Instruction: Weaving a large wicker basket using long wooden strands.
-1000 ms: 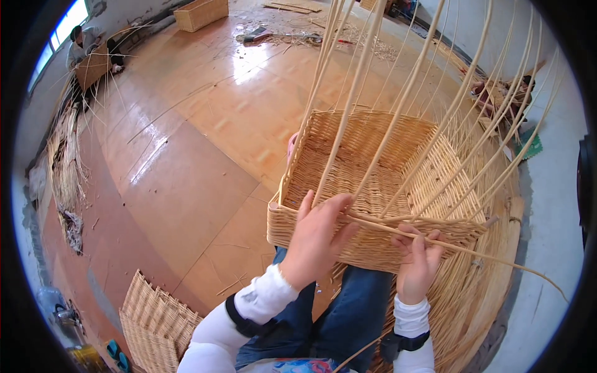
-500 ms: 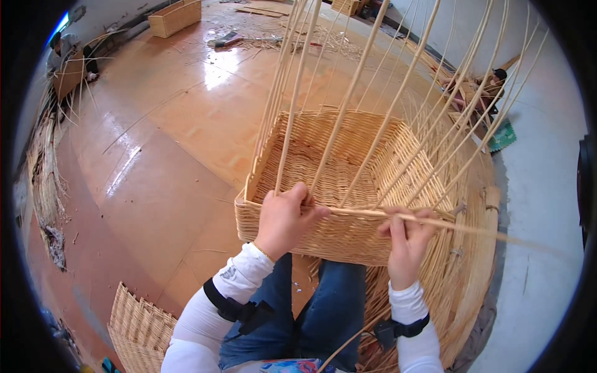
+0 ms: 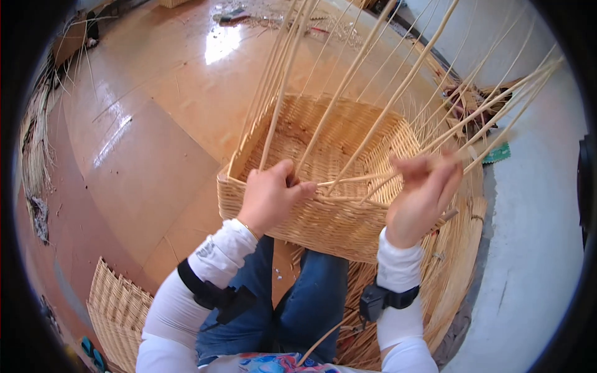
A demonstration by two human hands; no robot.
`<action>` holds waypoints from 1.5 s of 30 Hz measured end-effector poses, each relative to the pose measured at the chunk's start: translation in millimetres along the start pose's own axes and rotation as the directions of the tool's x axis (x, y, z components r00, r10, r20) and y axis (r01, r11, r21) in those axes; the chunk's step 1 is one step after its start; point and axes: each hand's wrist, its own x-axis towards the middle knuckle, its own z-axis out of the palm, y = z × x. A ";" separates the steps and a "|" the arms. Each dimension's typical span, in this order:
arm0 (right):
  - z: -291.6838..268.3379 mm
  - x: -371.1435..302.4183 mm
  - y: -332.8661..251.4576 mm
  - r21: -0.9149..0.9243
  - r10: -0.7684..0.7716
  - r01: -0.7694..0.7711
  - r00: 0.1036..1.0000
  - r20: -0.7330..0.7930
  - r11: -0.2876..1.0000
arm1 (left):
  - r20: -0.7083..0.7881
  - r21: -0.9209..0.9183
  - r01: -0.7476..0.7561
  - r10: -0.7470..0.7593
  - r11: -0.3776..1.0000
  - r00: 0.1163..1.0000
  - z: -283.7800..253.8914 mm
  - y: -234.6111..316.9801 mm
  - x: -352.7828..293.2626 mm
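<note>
A rectangular wicker basket (image 3: 305,214) sits tilted in front of my knees, its woven inside facing up. Tall upright willow rods (image 3: 345,93) rise from its rim. My left hand (image 3: 270,193) is closed at the near rim, thumb and fingers pinching a thin weaving rod against the edge. From there the weaving rod (image 3: 357,179) runs right to my right hand (image 3: 426,196), which is raised over the basket's near right corner with fingers curled round the rod. Motion blurs the right fingertips, and the rod's far end is hard to follow.
A bundle of long loose rods (image 3: 463,267) lies to the right, beside a pale wall (image 3: 528,217). A woven panel (image 3: 118,317) stands at lower left. Stripped fibres (image 3: 37,149) lie along the left edge. Scraps and a tool (image 3: 230,15) lie on the far floor.
My right hand has lifted from the near rim and turned upward, bringing the weaving rod inside the uprights. The left hand keeps its pinch at the rim. The view has shifted slightly.
</note>
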 end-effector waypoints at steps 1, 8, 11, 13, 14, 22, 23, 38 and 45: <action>-12.9 -21.1 7.1 0.094 0.042 -0.030 0.991 -0.125 0.995 | 0.067 -0.006 0.051 -0.050 0.999 0.997 0.7 -2.7 2.4; -48.7 -64.7 24.4 0.294 0.180 -0.087 0.934 -0.307 0.952 | 0.146 -0.065 0.056 -0.046 0.996 0.988 8.6 12.3 3.0; -34.4 -70.0 -4.3 0.354 0.236 -0.118 0.921 -0.311 0.928 | -0.035 0.240 0.040 -0.033 0.970 0.999 21.6 17.1 1.0; -29.2 -81.4 -17.8 0.363 0.200 -0.128 0.965 -0.169 0.923 | -0.042 0.215 0.107 -0.100 0.971 0.994 24.1 13.5 3.8; -30.5 -83.9 -18.1 0.365 0.241 -0.152 0.947 -0.213 0.919 | -0.060 0.197 0.135 -0.126 0.971 0.990 22.6 11.0 5.0; -45.0 -85.4 27.8 0.455 0.225 -0.163 0.971 -0.086 0.876 | -0.482 0.234 -0.451 0.506 0.861 0.716 1.7 33.2 -22.9; -42.1 -86.5 27.3 0.460 0.259 -0.189 0.961 -0.093 0.867 | -0.271 0.083 -0.418 0.424 0.905 0.864 14.3 42.7 -24.8; -60.7 7.3 -40.1 -0.493 -0.034 0.160 0.966 0.255 0.855 | 0.090 -0.017 -0.191 0.191 0.982 0.977 52.1 36.9 2.9; -14.9 41.6 -47.1 0.011 0.014 -0.015 0.997 0.074 1.000 | 0.082 -0.083 -0.097 0.104 0.992 0.991 39.0 30.4 10.9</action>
